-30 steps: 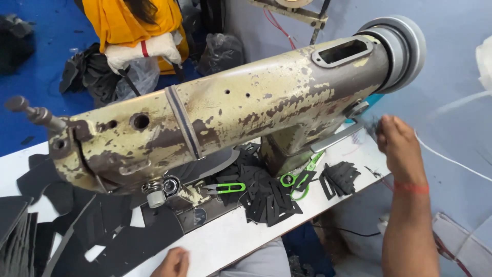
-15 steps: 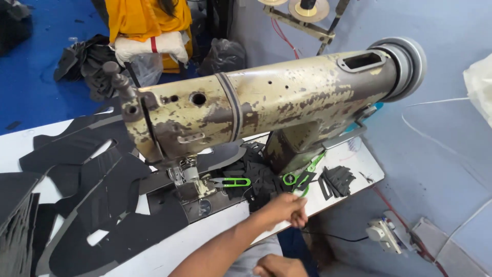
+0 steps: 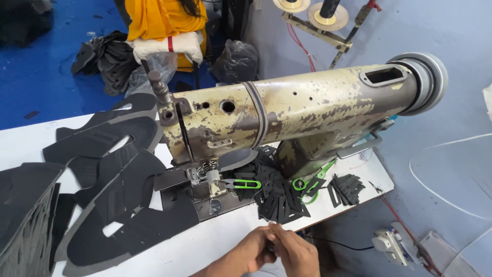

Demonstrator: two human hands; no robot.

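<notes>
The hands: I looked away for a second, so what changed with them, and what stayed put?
The right hand left the far end of the sewing machine and came to the table's near edge. The left hand rose to meet it; both now pinch a small dark piece. The black cut pieces and green snips stayed put.

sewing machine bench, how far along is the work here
Done: many black pieces lie cut out on the table. In hand: both hands, left hand and right hand, meet on something small and dark at the table edge. Left: nothing sits under the needle yet.
</notes>
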